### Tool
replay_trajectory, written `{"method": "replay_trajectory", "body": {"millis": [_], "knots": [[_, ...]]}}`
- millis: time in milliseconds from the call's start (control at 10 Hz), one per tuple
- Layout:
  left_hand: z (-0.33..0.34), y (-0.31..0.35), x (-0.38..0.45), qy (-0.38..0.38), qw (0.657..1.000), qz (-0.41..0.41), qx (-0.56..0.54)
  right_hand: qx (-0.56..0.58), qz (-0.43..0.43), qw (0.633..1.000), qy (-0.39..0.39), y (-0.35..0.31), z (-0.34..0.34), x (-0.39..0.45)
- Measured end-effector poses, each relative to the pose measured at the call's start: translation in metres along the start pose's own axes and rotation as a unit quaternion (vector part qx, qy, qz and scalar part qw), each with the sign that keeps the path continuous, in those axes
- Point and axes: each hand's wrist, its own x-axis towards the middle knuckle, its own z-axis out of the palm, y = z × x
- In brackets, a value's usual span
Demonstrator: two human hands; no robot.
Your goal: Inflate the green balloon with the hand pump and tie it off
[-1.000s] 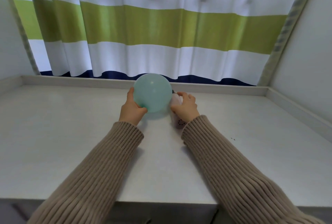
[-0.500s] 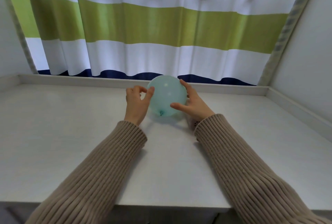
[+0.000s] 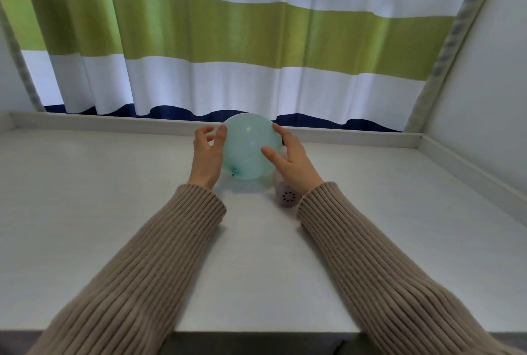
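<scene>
The inflated pale green balloon [image 3: 251, 146] sits at the far middle of the white table [image 3: 114, 212], its knotted neck [image 3: 233, 173] pointing down toward me. My left hand [image 3: 206, 155] is at its left side, thumb against the skin and the other fingers loosely curled off it. My right hand [image 3: 288, 158] cups the right side with straight fingers and thumb touching the balloon. The pinkish hand pump [image 3: 288, 198] lies on the table under my right wrist; only its perforated end shows.
A raised white ledge [image 3: 85, 122] runs along the table's back, with a striped curtain [image 3: 256, 41] behind it. A white wall and rim [image 3: 470, 166] close off the right side. The table's front edge [image 3: 256, 332] is near me.
My right hand left the pump and moved onto the balloon's right side. The balloon shifted right and turned so its knot faces me. My left hand's grip loosened to a thumb touch.
</scene>
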Motion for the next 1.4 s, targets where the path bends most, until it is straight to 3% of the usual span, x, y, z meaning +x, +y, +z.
{"method": "replay_trajectory", "body": {"millis": [700,1400], "knots": [[0.002,0.008,-0.010,-0.006,1.000,0.022,0.002,0.006,0.004,1.000,0.014,0.001,-0.001,-0.001],[-0.033,0.031,-0.014,0.095,0.993,0.037,-0.065,0.062,0.002,0.998,0.016,-0.016,-0.003,-0.009]]}}
